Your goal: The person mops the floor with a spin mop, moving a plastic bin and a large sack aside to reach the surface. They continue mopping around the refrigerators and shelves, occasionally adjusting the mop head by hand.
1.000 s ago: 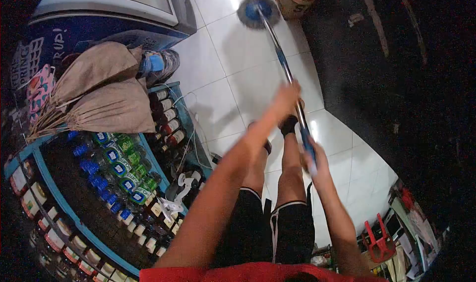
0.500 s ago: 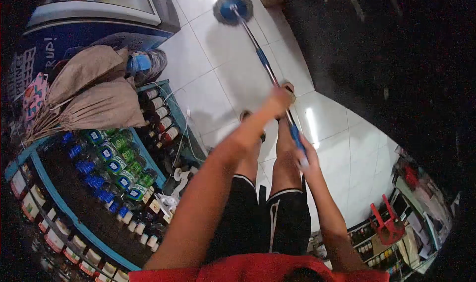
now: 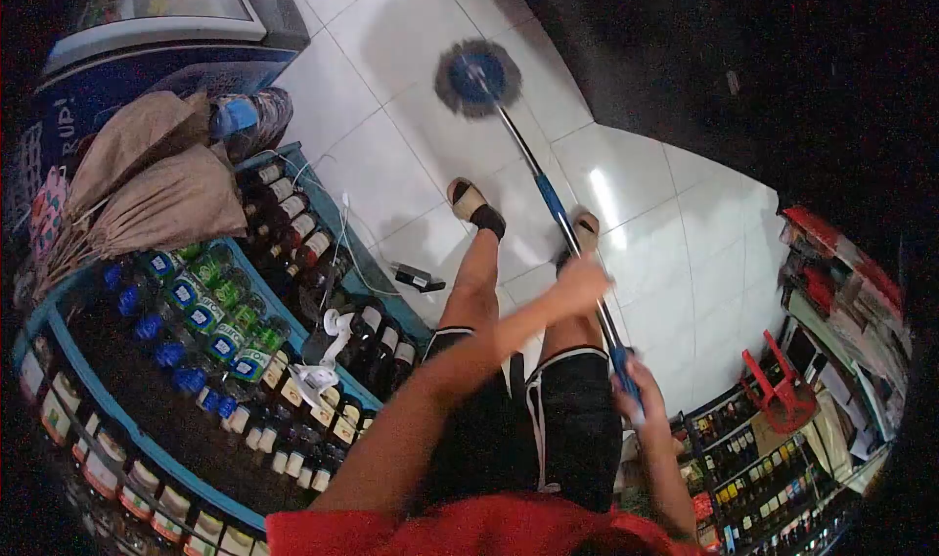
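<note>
A mop with a round blue head and grey fringe [image 3: 477, 78] lies against the white tiled floor [image 3: 391, 165]. Its metal and blue handle [image 3: 551, 196] slants down toward my body. Around the metal pole, in front of my right knee, my left hand [image 3: 584, 282] is closed. Lower down, my right hand [image 3: 643, 400] wraps the blue grip near the handle's end. Both of my feet, in sandals, stand on the tiles on either side of the pole's line, the left sandal [image 3: 469, 202] further forward.
Blue-edged shelving [image 3: 147, 439] full of bottles stands at the left, with brown sacks [image 3: 176, 184] on it. Behind is a chest freezer [image 3: 166, 62]. A small black object [image 3: 418, 278] lies beside the shelf. A red plastic stool [image 3: 781, 390] and more shelves are at the lower right.
The mop head has come nearer to my feet. Both hands have moved down toward my body with the handle, and the view has shifted, showing more of my left foot.
</note>
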Tool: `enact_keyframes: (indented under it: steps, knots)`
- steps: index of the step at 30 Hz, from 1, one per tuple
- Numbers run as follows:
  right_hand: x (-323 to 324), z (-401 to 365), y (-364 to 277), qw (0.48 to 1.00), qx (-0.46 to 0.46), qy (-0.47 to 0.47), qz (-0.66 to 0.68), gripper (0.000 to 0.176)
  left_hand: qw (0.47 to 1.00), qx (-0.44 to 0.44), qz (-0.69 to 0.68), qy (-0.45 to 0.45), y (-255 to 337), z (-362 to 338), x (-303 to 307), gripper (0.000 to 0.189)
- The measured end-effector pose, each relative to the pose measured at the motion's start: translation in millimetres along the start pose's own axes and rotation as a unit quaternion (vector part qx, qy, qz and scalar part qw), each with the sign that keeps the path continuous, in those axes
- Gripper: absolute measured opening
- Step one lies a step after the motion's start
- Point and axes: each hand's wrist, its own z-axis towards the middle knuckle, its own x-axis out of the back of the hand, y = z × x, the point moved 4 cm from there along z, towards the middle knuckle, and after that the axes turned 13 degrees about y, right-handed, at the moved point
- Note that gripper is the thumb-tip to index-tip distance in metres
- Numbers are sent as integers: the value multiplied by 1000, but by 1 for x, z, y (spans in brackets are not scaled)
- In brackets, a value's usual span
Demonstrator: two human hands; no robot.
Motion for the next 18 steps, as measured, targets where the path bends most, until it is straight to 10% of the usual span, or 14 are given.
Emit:
enact_keyframes:
  steps: [5,8,13,14,18]
  knots:
    - [-127,126,-60,988,40,-128,76,23,915,87,355,172,-164,29,80,31]
    - [-186,151,-104,963,95,-226,111,21,860,240,447,50,-186,73,152,38]
    - [-61,146,-87,975,56,-180,114,20,881,154,440,86,-140,85,43,28]
    - [-18,131,-77,980,85,-149,99,21,895,199,399,-20,-105,93,14,25]
    - [160,62,-28,993,39,-103,39,26,952,-23,289,98,35,83,-147,11]
